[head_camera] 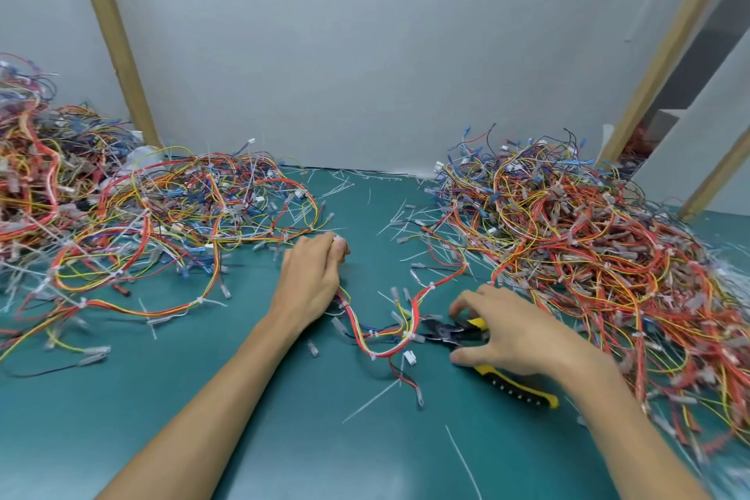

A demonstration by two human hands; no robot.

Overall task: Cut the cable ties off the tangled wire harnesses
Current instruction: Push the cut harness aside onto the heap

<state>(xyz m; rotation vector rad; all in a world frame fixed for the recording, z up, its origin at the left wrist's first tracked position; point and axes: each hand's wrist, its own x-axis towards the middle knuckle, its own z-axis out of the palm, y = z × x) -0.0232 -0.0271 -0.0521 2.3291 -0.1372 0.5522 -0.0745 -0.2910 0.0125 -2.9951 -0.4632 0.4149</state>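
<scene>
Green mat covers the bench, grey wall behind, wood posts at both sides. Big wire pile on the right, mostly red/orange, spilling toward the mat's near edge. 2nd pile on the left, loops reaching in toward the centre. Between them a bare-ish strip w/ one harness lying in a U, red/yellow/white wires.

Left hand sits on the harness's left end, fingers curled under and gripping it; the wires run out from beneath the palm. Right hand is spread wide over the cutters: thumb on the near yellow handle, fingers hooked over the far one, so it holds them w/ handles apart. The palm hides the pivot. Black jaws point left, right at a white tie on the harness's right arm.

Small white plug lies just below that spot. Cut tie strips are scattered over the mat, thickest near the back wall.
</scene>
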